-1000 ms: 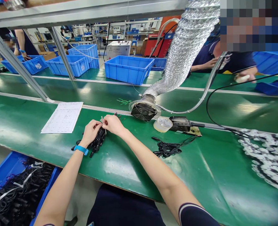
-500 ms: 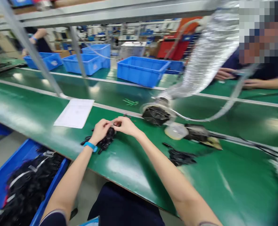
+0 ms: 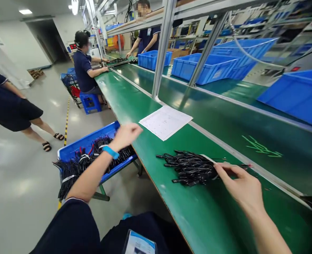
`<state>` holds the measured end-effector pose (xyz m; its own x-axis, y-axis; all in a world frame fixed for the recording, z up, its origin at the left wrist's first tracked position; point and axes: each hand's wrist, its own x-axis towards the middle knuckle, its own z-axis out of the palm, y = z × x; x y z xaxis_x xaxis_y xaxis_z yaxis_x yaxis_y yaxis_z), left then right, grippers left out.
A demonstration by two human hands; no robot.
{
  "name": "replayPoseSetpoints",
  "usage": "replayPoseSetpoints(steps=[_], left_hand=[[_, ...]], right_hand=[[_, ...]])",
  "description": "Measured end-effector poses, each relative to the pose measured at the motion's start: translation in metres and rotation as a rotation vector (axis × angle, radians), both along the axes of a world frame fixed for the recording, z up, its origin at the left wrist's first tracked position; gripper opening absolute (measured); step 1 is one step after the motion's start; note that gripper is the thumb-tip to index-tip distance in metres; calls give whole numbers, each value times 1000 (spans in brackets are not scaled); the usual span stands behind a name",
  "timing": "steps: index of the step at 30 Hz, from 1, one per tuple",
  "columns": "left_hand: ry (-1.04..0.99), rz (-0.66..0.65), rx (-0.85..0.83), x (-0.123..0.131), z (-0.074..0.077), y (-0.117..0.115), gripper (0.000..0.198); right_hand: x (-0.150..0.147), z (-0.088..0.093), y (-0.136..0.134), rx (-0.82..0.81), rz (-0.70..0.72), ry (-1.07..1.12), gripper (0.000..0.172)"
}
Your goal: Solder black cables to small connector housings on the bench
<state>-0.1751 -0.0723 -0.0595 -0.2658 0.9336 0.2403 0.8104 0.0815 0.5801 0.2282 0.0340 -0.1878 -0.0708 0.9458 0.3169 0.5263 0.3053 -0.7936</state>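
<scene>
A bundle of black cables [image 3: 195,167] lies on the green bench [image 3: 156,176], its plug ends pointing left. My right hand [image 3: 244,185] closes its thumb and fingers on the bundle's right end, where a white strip [image 3: 208,158] crosses the cables. Thin red-tipped wire ends stick out past the fingers. My left hand [image 3: 129,135], with a blue band at the wrist, is over the bench's near edge beside a blue bin [image 3: 66,151]. Its fingers are curled together and slightly blurred, with nothing visible in them. Inside the bin are several strapped black cable bundles [image 3: 68,180].
White printed sheets [image 3: 166,121] lie beyond my hands, near a metal post [image 3: 161,53]. Green strips [image 3: 261,146] rest on the far belt. Blue crates [image 3: 203,67] line the opposite side. A co-worker [image 3: 84,67] sits farther along; another person [image 3: 7,98] stands at the left.
My view has swung left. My left hand has come away from the cables and moved left towards the bin, while my right hand stays at the bundle.
</scene>
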Motion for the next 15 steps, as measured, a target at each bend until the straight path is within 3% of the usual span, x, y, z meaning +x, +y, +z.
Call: replayPoseSetpoints(steps=[3, 6, 11, 13, 15], left_hand=[[92, 289, -144, -113, 13, -48, 30], [144, 415, -341, -181, -1, -102, 29], [207, 466, -574, -220, -51, -174, 31], [237, 465, -611, -225, -60, -188, 31], [272, 430, -600, -225, -63, -180, 33]], right_hand=[[-12, -8, -9, 52, -101, 20, 33], [-22, -17, -15, 167, -185, 32, 34], [-26, -31, -13, 278, -187, 20, 33], [-27, -33, -10, 310, -173, -14, 27], [-31, -26, -11, 333, -173, -42, 26]])
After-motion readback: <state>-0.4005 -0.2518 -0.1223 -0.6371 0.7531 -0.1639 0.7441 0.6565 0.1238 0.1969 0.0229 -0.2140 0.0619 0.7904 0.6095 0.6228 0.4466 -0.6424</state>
